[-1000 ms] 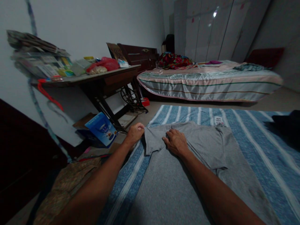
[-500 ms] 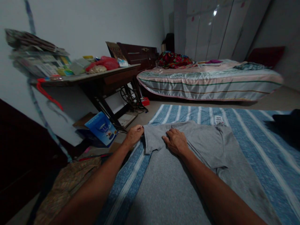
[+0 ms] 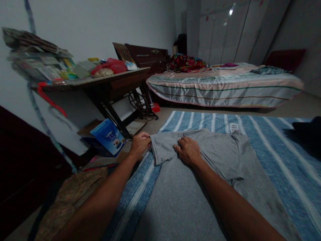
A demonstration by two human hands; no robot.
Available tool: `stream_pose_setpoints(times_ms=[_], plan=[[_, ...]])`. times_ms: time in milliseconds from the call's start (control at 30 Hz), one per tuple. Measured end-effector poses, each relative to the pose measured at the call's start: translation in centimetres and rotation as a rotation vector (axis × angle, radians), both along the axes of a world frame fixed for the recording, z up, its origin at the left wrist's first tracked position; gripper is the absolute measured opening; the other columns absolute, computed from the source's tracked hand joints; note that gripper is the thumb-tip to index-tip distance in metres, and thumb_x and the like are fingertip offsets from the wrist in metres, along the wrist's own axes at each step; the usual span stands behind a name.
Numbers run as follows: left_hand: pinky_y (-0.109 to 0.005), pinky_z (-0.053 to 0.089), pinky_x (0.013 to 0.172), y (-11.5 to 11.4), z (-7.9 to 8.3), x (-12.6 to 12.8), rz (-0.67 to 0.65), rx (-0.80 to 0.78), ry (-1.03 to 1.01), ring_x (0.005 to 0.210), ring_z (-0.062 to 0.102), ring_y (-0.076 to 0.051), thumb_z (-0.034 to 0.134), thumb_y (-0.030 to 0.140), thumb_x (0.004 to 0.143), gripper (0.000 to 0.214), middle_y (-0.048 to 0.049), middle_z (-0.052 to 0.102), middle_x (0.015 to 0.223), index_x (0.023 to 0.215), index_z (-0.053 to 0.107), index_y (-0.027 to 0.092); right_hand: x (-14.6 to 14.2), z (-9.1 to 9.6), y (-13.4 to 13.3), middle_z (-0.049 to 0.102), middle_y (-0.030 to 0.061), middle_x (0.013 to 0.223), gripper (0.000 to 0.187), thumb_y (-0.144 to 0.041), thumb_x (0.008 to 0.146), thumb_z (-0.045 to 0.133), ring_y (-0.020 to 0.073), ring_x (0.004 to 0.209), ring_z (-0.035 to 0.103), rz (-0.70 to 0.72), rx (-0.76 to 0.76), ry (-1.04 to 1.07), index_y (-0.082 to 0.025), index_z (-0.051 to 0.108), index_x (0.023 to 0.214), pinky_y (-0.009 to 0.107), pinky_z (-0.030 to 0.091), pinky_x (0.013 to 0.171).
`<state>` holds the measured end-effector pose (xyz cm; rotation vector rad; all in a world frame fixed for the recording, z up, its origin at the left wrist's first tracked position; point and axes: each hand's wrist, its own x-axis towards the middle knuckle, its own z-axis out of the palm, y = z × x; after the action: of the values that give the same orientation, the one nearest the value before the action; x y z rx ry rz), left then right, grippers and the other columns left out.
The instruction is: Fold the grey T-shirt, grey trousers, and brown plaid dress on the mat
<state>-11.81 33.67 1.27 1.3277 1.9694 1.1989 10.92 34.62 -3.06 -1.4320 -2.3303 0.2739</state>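
Observation:
A grey T-shirt (image 3: 180, 197) lies spread over a blue cloth with white stripes (image 3: 283, 157). Its left sleeve (image 3: 163, 150) points toward the left edge of the cloth. At that sleeve's outer hem, my left hand (image 3: 140, 144) is closed, pinching the fabric between thumb and fingers. My right hand (image 3: 188, 150) rests palm down on the shirt near the shoulder, fingers slightly bent and apart. The other sleeve (image 3: 225, 164) lies folded inward across the shirt, to the right of my right hand.
To the left stands a sewing-machine table (image 3: 110, 80) loaded with bags and boxes. A blue box (image 3: 109, 137) sits below it on the floor. Beyond the cloth is a bed (image 3: 220, 92) with a satiny cover. A dark item (image 3: 307, 135) lies at the right.
My left hand has shifted slightly left, drawing the sleeve hem outward with it. The right hand stays in the same place on the shirt.

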Motion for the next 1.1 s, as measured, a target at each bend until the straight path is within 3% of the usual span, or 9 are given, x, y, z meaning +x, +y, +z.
stream_pose_setpoints(times_ms=[267,433,533,633,733,900,1100], plan=[[-0.020,0.038,0.040,-0.4,-0.1,0.7,0.068,-0.117,-0.108,0.040,0.050,-0.011,0.058,0.018,0.061,0.008,0.0058,0.051,0.046,0.065,0.052,0.019,0.0,-0.1,0.0,0.062,0.0078,0.111,0.036,-0.047,0.097,0.042,0.0246,0.109,0.051,-0.008,0.015,0.015,-0.020,0.065,0.102,0.036,0.036,0.086],[-0.022,0.046,0.048,-0.6,-0.3,0.5,0.093,-0.183,-0.316,0.051,0.058,-0.013,0.060,0.043,0.069,0.026,0.0005,0.060,0.062,0.077,0.054,0.018,0.0,0.4,-0.3,0.062,0.0080,0.110,0.034,-0.046,0.097,0.043,0.0237,0.108,0.052,-0.001,0.004,0.012,-0.020,0.064,0.101,0.035,0.036,0.086],[-0.021,0.044,0.047,-0.5,-0.5,0.5,0.094,-0.227,-0.395,0.052,0.058,-0.012,0.065,0.051,0.066,0.037,-0.0002,0.061,0.064,0.077,0.054,0.018,0.0,0.4,-0.3,0.062,0.0082,0.110,0.034,-0.046,0.097,0.043,0.0234,0.107,0.052,-0.002,0.014,0.009,-0.020,0.064,0.100,0.034,0.035,0.087],[-0.019,0.042,0.046,0.0,-1.2,0.4,0.122,-0.285,-0.414,0.048,0.055,-0.010,0.076,0.037,0.056,0.034,0.0015,0.060,0.060,0.073,0.056,0.017,0.0,0.2,-0.1,0.062,0.0082,0.110,0.034,-0.047,0.097,0.042,0.0234,0.108,0.052,-0.009,0.022,0.005,-0.020,0.064,0.101,0.034,0.036,0.087],[-0.019,0.040,0.045,0.3,-1.6,0.4,0.162,-0.319,-0.408,0.043,0.052,-0.009,0.076,0.024,0.054,0.027,0.0033,0.057,0.054,0.069,0.055,0.017,-0.1,-0.1,0.0,0.061,0.0083,0.111,0.035,-0.047,0.097,0.042,0.0235,0.109,0.052,0.003,0.023,0.005,-0.021,0.063,0.103,0.034,0.036,0.087],[-0.020,0.043,0.048,0.3,-1.0,1.2,0.214,-0.257,-0.392,0.042,0.052,-0.009,0.071,0.021,0.064,0.021,0.0071,0.052,0.049,0.076,0.054,0.018,-0.1,-0.3,-0.1,0.060,0.0083,0.113,0.035,-0.046,0.097,0.040,0.0238,0.109,0.052,0.010,0.021,-0.023,-0.021,0.063,0.104,0.035,0.036,0.087],[-0.023,0.050,0.055,-0.3,-0.6,2.0,0.196,-0.308,-0.374,0.054,0.059,-0.010,0.065,0.033,0.084,0.021,0.0013,0.060,0.064,0.080,0.056,0.014,-0.3,-0.2,-0.5,0.060,0.0094,0.113,0.034,-0.045,0.097,0.040,0.0244,0.110,0.051,0.007,0.046,-0.067,-0.020,0.062,0.103,0.035,0.037,0.088]])
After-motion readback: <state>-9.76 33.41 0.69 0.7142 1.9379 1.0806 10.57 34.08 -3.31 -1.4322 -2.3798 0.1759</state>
